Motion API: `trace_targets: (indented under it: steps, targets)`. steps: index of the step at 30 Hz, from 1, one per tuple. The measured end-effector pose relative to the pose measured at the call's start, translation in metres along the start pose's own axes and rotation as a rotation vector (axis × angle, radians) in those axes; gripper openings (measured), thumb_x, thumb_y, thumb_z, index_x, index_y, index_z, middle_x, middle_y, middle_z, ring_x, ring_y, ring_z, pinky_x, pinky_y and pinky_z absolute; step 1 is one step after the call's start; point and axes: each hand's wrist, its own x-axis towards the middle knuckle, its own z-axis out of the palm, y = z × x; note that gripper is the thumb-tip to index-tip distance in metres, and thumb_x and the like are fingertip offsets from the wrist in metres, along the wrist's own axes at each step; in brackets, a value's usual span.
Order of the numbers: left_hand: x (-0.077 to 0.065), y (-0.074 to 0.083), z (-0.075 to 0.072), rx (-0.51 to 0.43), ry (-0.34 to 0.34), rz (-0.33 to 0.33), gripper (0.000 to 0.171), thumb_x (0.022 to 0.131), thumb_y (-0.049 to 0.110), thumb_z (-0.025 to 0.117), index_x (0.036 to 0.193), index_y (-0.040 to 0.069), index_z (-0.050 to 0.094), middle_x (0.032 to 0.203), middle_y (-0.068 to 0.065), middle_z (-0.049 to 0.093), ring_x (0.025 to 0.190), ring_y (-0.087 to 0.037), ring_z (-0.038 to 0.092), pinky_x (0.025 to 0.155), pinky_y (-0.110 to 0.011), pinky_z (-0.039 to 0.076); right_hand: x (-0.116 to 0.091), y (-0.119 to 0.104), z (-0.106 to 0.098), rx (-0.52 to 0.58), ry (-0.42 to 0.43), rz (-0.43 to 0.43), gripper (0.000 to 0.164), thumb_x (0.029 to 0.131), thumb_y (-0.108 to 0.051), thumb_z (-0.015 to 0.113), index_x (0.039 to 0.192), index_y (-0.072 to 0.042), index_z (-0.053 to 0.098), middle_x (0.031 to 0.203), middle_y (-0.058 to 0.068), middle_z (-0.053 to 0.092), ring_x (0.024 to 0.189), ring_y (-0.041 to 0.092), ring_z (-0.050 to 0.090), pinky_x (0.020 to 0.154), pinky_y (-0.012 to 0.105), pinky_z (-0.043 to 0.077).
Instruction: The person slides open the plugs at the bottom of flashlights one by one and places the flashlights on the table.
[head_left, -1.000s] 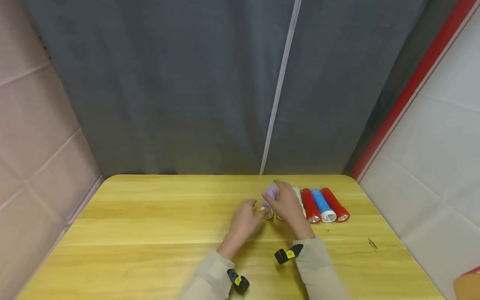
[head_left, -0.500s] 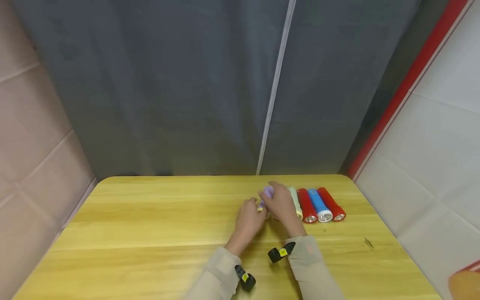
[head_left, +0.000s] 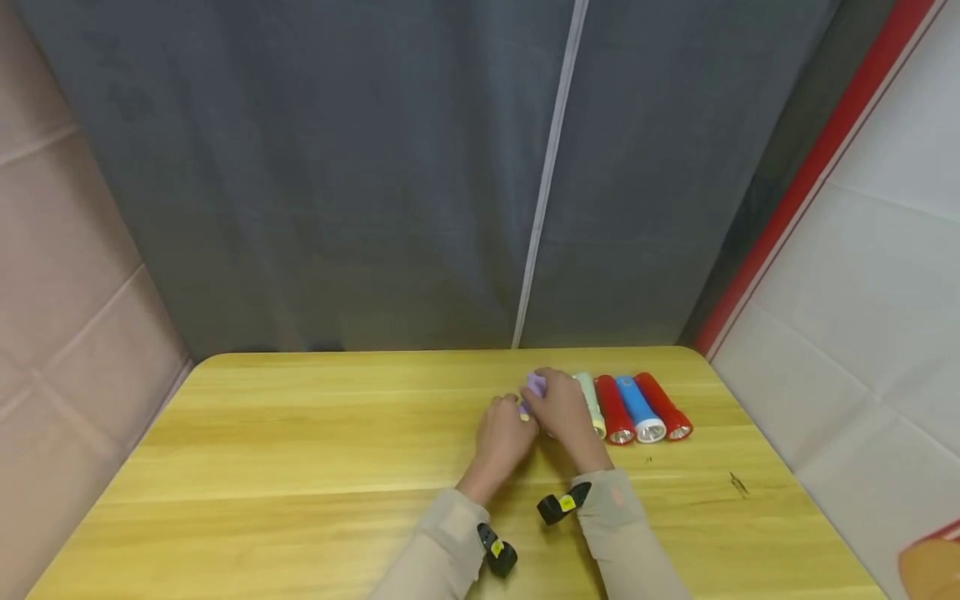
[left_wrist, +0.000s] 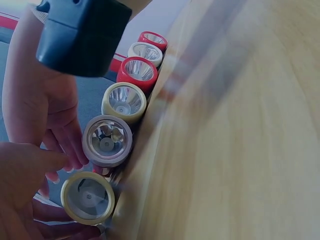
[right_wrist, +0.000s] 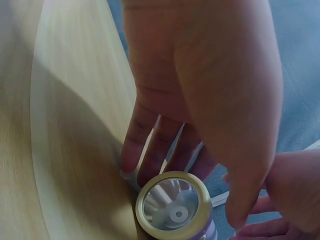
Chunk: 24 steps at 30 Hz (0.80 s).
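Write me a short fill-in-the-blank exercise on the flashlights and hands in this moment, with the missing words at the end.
1. In the head view, the blue flashlight lies between two ____ flashlights.
2. The front rim of that blue flashlight is ____.
3. The left hand and right hand meet at a purple flashlight, whose front rim is ____.
4. The left wrist view shows ____ flashlight heads in all.

Missing words: red; white; yellow; six.

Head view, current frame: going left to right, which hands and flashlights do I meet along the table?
Left hand, right hand, pale green flashlight, red flashlight, blue flashlight, second red flashlight. The purple flashlight is left out, as the hands overlap it.
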Motion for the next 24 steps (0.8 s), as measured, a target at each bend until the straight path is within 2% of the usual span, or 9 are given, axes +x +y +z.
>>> trace_targets:
  steps: [6, 11, 18, 24]
  targets:
    - [0.001, 0.000, 0.002, 0.020, 0.017, 0.011, 0.037, 0.081, 0.019, 0.072, 0.109, -0.005, 0.071, 0.102, -0.020, 0.071, 0.083, -0.030, 0.067, 0.067, -0.042, 0.057, 0.001, 0.001, 0.002, -0.008, -0.012, 0.009, 0.043, 0.091, -0.025, 0.074, 0.123, 0.002, 0.067, 0.111, 0.021, 0.073, 0.095, 0.033, 0.068, 0.091, 0.051, 0.058]
    - [0.001, -0.003, 0.004, 0.007, 0.012, -0.002, 0.024, 0.080, 0.016, 0.072, 0.094, -0.003, 0.071, 0.090, -0.016, 0.069, 0.070, -0.023, 0.060, 0.055, -0.035, 0.049, 0.000, 0.001, 0.003, -0.010, -0.021, 0.016, 0.042, 0.090, -0.021, 0.076, 0.122, 0.003, 0.068, 0.111, 0.022, 0.073, 0.098, 0.035, 0.069, 0.092, 0.052, 0.058]
    - [0.001, -0.004, 0.005, -0.008, 0.015, -0.005, 0.014, 0.079, 0.015, 0.072, 0.079, 0.001, 0.068, 0.079, -0.012, 0.065, 0.062, -0.020, 0.053, 0.049, -0.030, 0.042, 0.001, 0.003, 0.006, -0.003, -0.025, 0.021, 0.040, 0.089, -0.018, 0.076, 0.122, 0.003, 0.068, 0.111, 0.021, 0.073, 0.099, 0.034, 0.069, 0.093, 0.052, 0.057]
    - [0.002, -0.002, 0.003, -0.023, 0.005, 0.003, 0.013, 0.075, 0.011, 0.072, 0.069, 0.006, 0.062, 0.074, -0.009, 0.062, 0.059, -0.018, 0.049, 0.047, -0.028, 0.038, 0.002, 0.007, 0.010, -0.004, -0.004, -0.013, 0.037, 0.088, -0.015, 0.076, 0.119, 0.003, 0.070, 0.111, 0.022, 0.074, 0.103, 0.037, 0.069, 0.095, 0.052, 0.056]
